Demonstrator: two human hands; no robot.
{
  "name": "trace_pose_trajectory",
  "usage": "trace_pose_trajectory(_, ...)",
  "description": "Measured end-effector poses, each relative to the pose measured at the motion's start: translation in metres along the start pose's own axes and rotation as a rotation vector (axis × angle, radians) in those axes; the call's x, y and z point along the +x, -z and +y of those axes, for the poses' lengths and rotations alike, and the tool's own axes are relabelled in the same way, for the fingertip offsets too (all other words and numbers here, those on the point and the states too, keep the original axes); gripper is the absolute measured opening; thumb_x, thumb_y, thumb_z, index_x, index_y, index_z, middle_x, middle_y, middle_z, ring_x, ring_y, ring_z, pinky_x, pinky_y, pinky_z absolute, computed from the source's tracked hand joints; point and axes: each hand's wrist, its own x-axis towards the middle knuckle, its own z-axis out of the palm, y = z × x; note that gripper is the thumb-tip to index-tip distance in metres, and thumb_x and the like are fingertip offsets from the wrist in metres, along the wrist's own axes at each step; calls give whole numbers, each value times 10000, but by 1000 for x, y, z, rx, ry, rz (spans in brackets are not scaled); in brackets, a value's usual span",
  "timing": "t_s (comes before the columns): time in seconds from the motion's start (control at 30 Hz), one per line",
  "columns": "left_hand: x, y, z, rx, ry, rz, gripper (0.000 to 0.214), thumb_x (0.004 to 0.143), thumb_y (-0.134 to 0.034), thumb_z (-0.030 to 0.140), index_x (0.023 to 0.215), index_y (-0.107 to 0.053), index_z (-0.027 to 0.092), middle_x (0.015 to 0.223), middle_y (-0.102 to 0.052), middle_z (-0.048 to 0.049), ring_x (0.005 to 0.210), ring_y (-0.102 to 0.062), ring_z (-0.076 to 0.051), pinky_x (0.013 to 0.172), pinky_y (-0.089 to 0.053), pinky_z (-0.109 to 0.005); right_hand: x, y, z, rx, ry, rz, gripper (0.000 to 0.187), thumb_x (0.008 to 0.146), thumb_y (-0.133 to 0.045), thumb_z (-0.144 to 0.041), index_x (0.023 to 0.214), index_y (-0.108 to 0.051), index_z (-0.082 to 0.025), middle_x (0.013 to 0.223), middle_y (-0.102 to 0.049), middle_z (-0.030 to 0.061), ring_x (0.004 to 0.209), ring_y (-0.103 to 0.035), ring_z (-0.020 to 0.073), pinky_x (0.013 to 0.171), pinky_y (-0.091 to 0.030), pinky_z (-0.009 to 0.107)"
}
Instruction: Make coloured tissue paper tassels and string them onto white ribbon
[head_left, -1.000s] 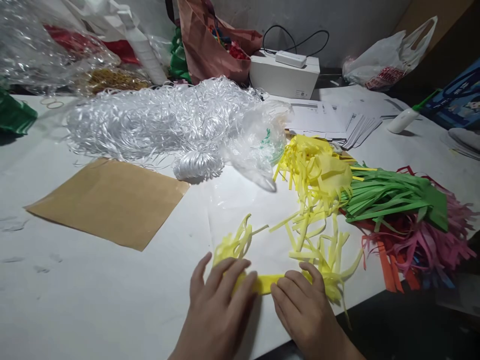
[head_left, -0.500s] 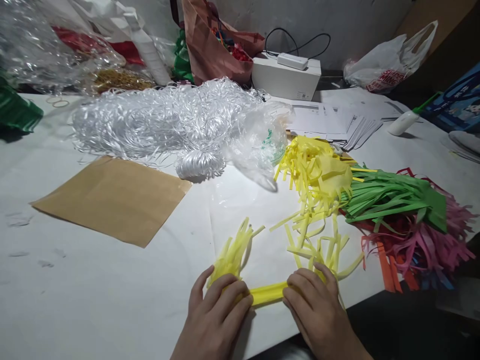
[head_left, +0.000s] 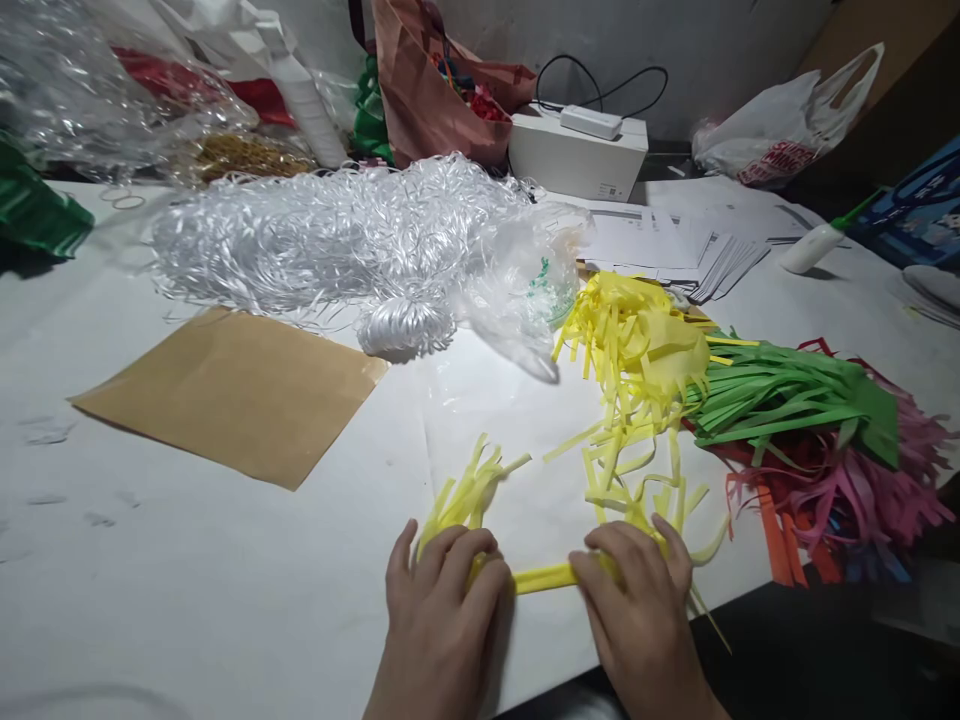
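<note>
Near the table's front edge, a piece of yellow fringed paper (head_left: 544, 578) is rolled into a narrow band at its middle. My left hand (head_left: 450, 610) has its fingers curled over the left end of the band. Over the right end, my right hand (head_left: 637, 600) is closed in the same way. Cut yellow strips fan out beyond the fingers on both sides, and the band's ends are hidden under the hands. Just behind my right hand, more yellow fringed paper (head_left: 637, 335) lies in a loose heap.
Green fringed paper (head_left: 795, 390) and pink fringed paper (head_left: 862, 500) are piled at the right. A brown paper sheet (head_left: 232, 400) lies left, with a mass of white shiny ribbon (head_left: 337, 240) behind it. A glue bottle (head_left: 814, 245) and a white box (head_left: 577, 155) stand farther back.
The yellow band between my hands has become narrower, rolled up tighter. Both hands have shifted slightly, the right hand's fingers lifting a little. The view has moved slightly.
</note>
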Motion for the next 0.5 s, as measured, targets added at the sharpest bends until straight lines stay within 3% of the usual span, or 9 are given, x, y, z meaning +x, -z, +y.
trace_pose_trajectory(0.13,2,1,-1,-77,-68,7,250,960,-470,149,872,-682,250,936,-708,-22,1026,-605,-222,1179,-175,-530,-8,-8,1,80,196,-139,208,989,-485,-139,1050,-672,-209,883,-702,8,933,-640,180,1133,-244,470)
trace_pose_trajectory(0.27,3,4,-4,-94,-134,-3,225,955,-503,184,936,-714,262,957,-725,-25,1063,-606,-232,1198,-153,-533,-4,-14,1,73,204,-177,199,966,-481,-90,952,-650,-194,807,-654,1,834,-606,161,1059,-298,426)
trace_pose_trajectory(0.5,1,-2,-8,-156,-147,46,283,980,-458,138,831,-679,235,874,-703,-8,979,-609,-187,1168,-208,-496,4,-15,-5,71,227,-266,193,978,-460,-114,859,-584,-204,781,-602,3,781,-529,183,961,-308,423)
